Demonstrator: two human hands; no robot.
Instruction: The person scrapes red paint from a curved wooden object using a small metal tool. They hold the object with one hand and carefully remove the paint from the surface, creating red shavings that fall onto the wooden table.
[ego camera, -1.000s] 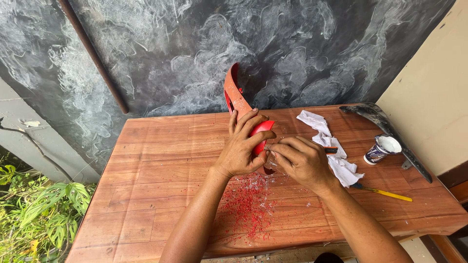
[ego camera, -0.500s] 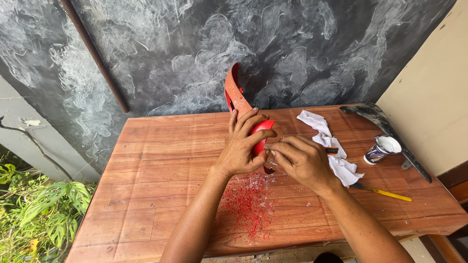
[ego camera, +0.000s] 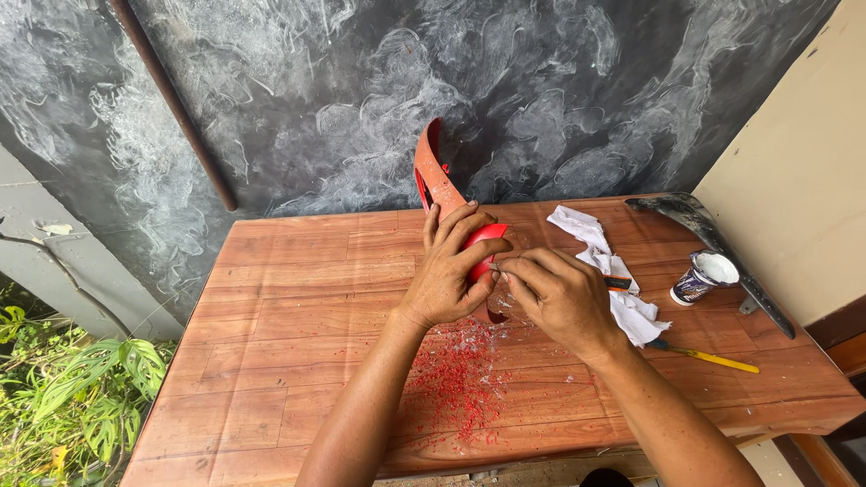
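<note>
1. My left hand (ego camera: 448,271), fingers wrapped over the red curved plastic panel (ego camera: 439,185), presses it down on the wooden table (ego camera: 289,307).
2. My right hand (ego camera: 559,293), touching the left, fingers curled together against the panel's lower end; what they pinch I cannot tell.
3. Red shavings (ego camera: 460,374), just below both hands.
4. White rag (ego camera: 613,271), beside my right hand; small open pot (ego camera: 704,276) and yellow-handled tool (ego camera: 704,356) farther right.

Glossy red plastic panel (ego camera: 439,185), crumpled white cloth (ego camera: 603,261), smooth varnished wooden table (ego camera: 298,307), gritty red shavings (ego camera: 460,379).
</note>
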